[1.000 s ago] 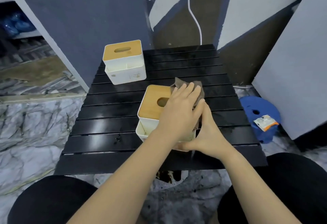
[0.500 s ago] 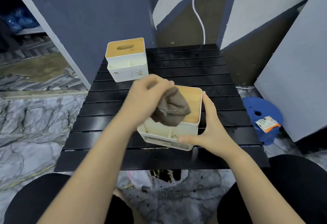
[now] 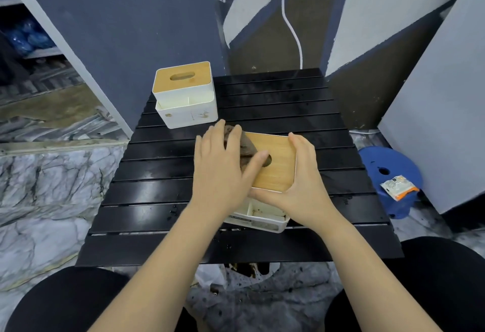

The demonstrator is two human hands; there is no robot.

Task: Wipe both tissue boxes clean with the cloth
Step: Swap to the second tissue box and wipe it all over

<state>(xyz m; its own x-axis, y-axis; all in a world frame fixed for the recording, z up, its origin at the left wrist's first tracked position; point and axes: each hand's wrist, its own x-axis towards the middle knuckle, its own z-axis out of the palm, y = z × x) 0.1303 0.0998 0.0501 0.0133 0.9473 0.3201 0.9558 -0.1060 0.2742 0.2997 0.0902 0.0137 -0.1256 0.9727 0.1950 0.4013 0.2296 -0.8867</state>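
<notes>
Partly, the brown cloth point(image 3: 245, 145) is hiding under the left hand point(image 3: 223, 169), whose spread fingers are pressing it flat onto the near tissue box point(image 3: 273, 166); the lid slot is mostly covered. The right hand point(image 3: 299, 187) is bracing that box, thumb on its near edge and fingers clamping its right side. Both boxes are sitting on a black slatted table point(image 3: 262, 111) over marbled flooring. The far tissue box point(image 3: 185, 97), white plastic with a wooden lid, is standing at the back left, untouched.
</notes>
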